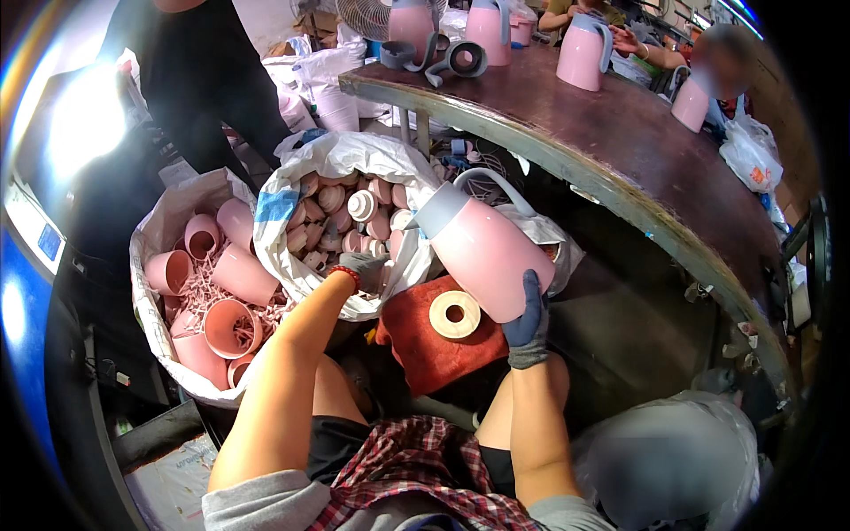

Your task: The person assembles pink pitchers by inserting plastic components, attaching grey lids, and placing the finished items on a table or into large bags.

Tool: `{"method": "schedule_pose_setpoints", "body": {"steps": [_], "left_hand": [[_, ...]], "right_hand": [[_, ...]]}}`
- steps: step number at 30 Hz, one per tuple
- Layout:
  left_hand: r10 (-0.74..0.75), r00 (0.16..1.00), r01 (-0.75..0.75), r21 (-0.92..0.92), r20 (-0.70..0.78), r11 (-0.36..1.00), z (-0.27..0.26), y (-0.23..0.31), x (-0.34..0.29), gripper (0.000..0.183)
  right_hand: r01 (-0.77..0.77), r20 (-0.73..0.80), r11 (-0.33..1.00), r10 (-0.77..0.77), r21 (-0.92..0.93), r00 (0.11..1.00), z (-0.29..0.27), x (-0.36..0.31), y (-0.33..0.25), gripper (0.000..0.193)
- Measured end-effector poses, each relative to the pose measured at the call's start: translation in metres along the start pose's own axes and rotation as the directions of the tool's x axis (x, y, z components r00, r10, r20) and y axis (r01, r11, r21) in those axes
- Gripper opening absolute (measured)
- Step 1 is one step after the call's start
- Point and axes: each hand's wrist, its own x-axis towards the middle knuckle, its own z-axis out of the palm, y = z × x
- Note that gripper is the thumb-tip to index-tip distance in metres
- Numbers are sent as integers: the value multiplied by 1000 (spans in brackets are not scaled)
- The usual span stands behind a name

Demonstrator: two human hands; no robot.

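My right hand (529, 323), in a grey and dark blue glove, grips a pink jug (491, 257) near its base. The jug is tilted, its grey collar toward the upper left and its grey handle arching above. My left hand (363, 265), in a grey glove, reaches into a white sack (341, 155) of small pink and white lids (332, 196). Its fingers are partly hidden among them, so what they hold does not show. Below the jug, a cream ring-shaped disc (455, 315) with a central hole lies on a red cloth (412, 354) between my knees.
Left of the lids stands a sack (150, 310) with pink cylinders (243, 274). A dark table (531, 97) curves along the far right, bearing several pink jugs (580, 55). A person in dark clothes (199, 71) stands at far left; another person's hand (627, 42) shows across the table.
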Motion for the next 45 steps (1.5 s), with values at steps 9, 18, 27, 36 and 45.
{"method": "schedule_pose_setpoints", "body": {"steps": [9, 18, 27, 36, 45], "left_hand": [[-271, 920, 170, -332, -285, 928, 17, -40, -55, 28], [-224, 878, 10, -452, -422, 892, 17, -34, -68, 57], [-201, 957, 214, 40, -209, 976, 30, -15, -28, 65], [-498, 845, 290, -615, -195, 733, 1, -1, -28, 53], [-632, 601, -523, -839, -489, 153, -69, 70, -133, 34]], "right_hand": [[-91, -15, 977, 96, 194, 995, -15, 1, -4, 45], [-461, 168, 615, 473, 640, 865, -13, -6, -2, 47], [-510, 214, 574, 504, 641, 837, -7, 3, -7, 41], [-573, 270, 277, 673, 771, 689, -10, 23, -20, 48], [-565, 296, 636, 486, 526, 822, -21, 11, -74, 47]]}}
